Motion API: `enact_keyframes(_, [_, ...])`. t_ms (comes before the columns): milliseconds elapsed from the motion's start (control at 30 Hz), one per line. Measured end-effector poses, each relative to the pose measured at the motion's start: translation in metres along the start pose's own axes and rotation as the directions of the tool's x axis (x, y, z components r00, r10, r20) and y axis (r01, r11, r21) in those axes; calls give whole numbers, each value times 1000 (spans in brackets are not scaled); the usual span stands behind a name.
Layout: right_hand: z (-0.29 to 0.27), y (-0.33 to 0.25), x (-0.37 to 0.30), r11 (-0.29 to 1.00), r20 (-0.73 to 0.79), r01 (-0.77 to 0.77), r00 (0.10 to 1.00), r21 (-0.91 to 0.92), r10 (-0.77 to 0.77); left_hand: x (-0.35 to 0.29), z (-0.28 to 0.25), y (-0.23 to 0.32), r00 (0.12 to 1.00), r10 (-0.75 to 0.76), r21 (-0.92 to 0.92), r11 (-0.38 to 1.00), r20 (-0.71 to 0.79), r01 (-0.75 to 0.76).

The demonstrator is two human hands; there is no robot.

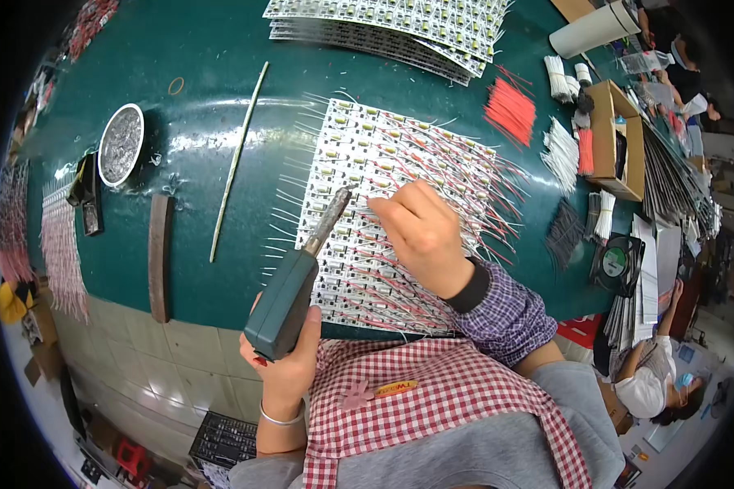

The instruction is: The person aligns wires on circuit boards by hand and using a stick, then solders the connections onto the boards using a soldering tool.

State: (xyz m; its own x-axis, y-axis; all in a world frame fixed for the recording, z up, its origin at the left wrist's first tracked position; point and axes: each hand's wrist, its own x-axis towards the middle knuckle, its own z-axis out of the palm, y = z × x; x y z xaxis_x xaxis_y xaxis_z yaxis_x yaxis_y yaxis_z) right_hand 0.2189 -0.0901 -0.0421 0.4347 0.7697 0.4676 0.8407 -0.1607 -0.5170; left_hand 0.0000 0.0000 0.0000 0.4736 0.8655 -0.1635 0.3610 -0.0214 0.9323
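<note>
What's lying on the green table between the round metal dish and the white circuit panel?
In the head view, a long thin pale stick lies slantwise between the round metal dish and the white circuit panel; otherwise bare green tabletop.

A dark green soldering iron [284, 303], white circuit panel [400, 175] with red wires, teal table [212, 49], red-checked apron [432, 399].

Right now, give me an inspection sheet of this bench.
Surface: dark green table, glossy.
Job's things: white circuit-board panel with red and white leads; soldering iron, tip over the panel.
Clutter: round metal dish, thin rod, flat brown bar, more panels, cardboard box.
Hands: left hand grips the soldering iron; right hand rests on the panel.
Cables: red wire bundle, white wire bundles.
Surroundings: another person seated at right.
</note>
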Motion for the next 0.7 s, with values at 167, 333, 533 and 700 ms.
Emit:
enact_keyframes(167, [4, 3, -7, 999, 52, -41, 998, -19, 42, -4, 7, 0, 1000, 5, -40, 999, 25, -4])
enact_keyframes(333, [8, 2, -5, 999, 39, -39, 998, -11, 40, 3, 6, 1, 994, 98, -19, 995, 45, -97])
enact_keyframes(533, [11, 3, -4, 999, 30, -39, 999, -7, 39, 3, 1, -8, 990, 93, 20, 995, 103, -95])
enact_keyframes(700, [12, 4, -5, 1000, 33, -19, 999, -25, 20, -2, 2, -28, 975, 218, 38, 975, 41, -220])
